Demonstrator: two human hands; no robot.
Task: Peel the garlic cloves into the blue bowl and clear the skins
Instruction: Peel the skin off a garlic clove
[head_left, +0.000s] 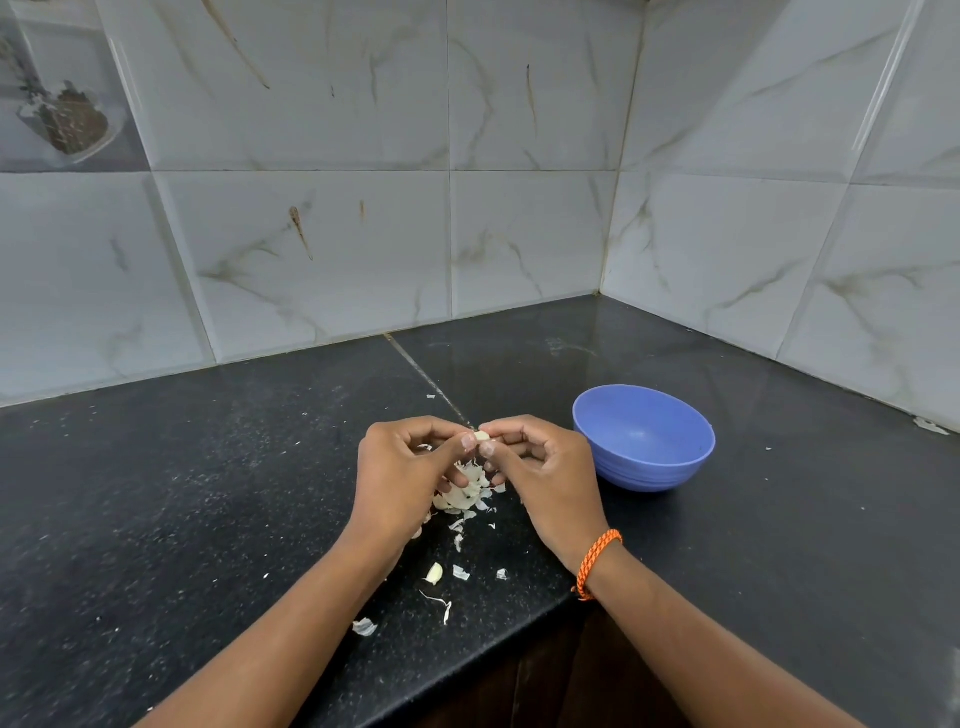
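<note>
Both forearms reach in over the near counter edge; my left hand (402, 457) and right hand (540, 462) pinch one small pale garlic clove (482, 436) between them, just left of the round blue plastic bowl (644, 439). Bowl looks empty. Risk: the clove slipping into the papery white skins (465, 493) below.

— What am I seeing for surfaces?

— I read the countertop (208, 493) as dark speckled stone, glossy at the far right. Blue bowl (644, 439): smooth matt plastic. Wall tiles (322, 249): glazed, marble-veined. Garlic skins (462, 499): thin, papery. Wristband (597, 561): woven orange cord.
</note>
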